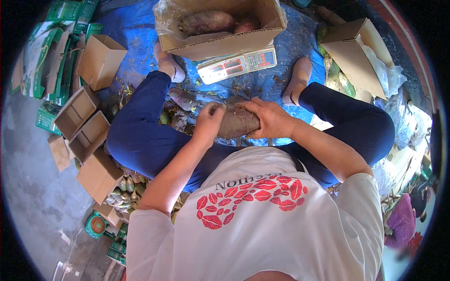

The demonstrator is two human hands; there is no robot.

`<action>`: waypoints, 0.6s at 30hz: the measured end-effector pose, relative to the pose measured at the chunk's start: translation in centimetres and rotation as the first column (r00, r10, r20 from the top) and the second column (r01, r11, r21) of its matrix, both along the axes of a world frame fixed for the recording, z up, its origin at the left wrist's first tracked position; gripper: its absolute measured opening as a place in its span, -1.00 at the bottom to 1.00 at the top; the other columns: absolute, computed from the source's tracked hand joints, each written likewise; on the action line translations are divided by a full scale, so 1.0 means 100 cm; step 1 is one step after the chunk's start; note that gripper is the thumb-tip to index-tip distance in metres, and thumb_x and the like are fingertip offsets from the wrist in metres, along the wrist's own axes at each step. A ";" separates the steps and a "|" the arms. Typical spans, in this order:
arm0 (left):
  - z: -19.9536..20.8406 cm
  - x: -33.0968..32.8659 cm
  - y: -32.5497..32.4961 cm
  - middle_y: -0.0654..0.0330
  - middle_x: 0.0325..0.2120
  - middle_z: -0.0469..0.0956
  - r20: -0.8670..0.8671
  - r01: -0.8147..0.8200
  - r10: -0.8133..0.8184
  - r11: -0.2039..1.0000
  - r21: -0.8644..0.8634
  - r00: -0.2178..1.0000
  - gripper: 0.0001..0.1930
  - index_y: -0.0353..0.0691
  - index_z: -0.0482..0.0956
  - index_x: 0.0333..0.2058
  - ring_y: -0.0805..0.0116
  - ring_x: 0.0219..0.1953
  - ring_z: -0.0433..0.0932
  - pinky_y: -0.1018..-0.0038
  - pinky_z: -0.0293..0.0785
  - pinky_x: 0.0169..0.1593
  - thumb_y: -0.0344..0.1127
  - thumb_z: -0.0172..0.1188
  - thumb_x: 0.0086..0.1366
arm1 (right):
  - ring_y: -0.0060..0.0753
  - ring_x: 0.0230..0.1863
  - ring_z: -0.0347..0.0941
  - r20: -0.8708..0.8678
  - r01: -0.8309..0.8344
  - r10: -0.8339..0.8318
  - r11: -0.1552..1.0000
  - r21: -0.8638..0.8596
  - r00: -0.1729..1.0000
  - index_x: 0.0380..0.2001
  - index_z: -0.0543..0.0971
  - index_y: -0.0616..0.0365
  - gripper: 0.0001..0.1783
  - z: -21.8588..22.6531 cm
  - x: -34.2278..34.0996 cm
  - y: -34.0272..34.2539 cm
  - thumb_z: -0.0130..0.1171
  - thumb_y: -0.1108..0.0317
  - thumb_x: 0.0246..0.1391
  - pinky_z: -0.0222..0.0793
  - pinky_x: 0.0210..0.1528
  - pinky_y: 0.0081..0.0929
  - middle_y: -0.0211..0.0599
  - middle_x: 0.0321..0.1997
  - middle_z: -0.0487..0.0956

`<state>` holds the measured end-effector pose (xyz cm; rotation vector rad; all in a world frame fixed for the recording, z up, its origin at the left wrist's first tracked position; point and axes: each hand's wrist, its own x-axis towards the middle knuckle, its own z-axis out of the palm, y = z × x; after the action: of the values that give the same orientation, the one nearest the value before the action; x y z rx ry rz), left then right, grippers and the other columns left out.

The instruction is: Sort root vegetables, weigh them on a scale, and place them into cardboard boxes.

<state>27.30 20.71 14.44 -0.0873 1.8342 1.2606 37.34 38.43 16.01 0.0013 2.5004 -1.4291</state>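
Both hands grip one sweet potato (236, 122): left hand (209, 121) on its end, right hand (269, 119) wrapping it, above blue tarp (136, 33).

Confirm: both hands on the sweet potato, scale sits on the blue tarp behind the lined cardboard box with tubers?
Not quite. In the head view the scale sits in front of the lined cardboard box, on the person's side of it. Left hand and right hand do grip the sweet potato.

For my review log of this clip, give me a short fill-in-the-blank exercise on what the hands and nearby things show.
1. Both hands, left hand and right hand, grip one brown ____.
2. The weighing scale lies on a ____ tarp.
3. Behind the scale stands a ____ box holding more tubers.

Missing words: tuber; blue; cardboard
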 end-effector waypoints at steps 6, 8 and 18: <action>-0.011 -0.008 -0.013 0.18 -0.48 0.48 0.149 -0.055 0.057 0.998 -0.021 0.987 -0.81 -0.36 0.47 -0.35 0.45 -0.42 0.42 0.57 0.32 -0.32 -0.33 0.03 0.16 | -0.06 -0.19 0.36 -0.016 -0.036 0.034 0.992 -0.120 0.999 0.00 0.31 0.02 -0.16 0.005 0.001 0.006 0.36 0.27 -0.53 0.31 -0.13 -0.29 -0.17 -0.25 0.39; -0.012 -0.011 -0.018 0.18 -0.48 0.48 0.173 -0.043 0.050 0.998 -0.044 0.984 -0.81 -0.36 0.47 -0.35 0.44 -0.42 0.42 0.56 0.32 -0.32 -0.33 0.04 0.16 | -0.08 -0.18 0.36 0.008 -0.039 0.041 0.989 -0.140 0.999 0.00 0.31 0.02 -0.16 0.003 0.002 0.006 0.37 0.27 -0.52 0.30 -0.12 -0.29 -0.18 -0.25 0.39; 0.003 -0.027 -0.015 0.08 -0.07 0.30 0.464 0.016 -0.016 1.000 0.003 0.886 -0.29 -0.23 0.23 0.02 0.23 -0.06 0.33 0.31 0.37 -0.14 0.26 -0.02 0.08 | -0.05 -0.17 0.35 -0.036 -0.017 0.021 0.994 0.109 0.999 0.05 0.26 -0.04 -0.08 0.022 -0.003 0.019 0.38 0.30 -0.56 0.29 -0.10 -0.27 -0.18 -0.23 0.36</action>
<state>24.62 19.17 14.77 -0.3451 1.4149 1.1107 37.08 40.35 18.21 -0.0280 2.5980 -1.2957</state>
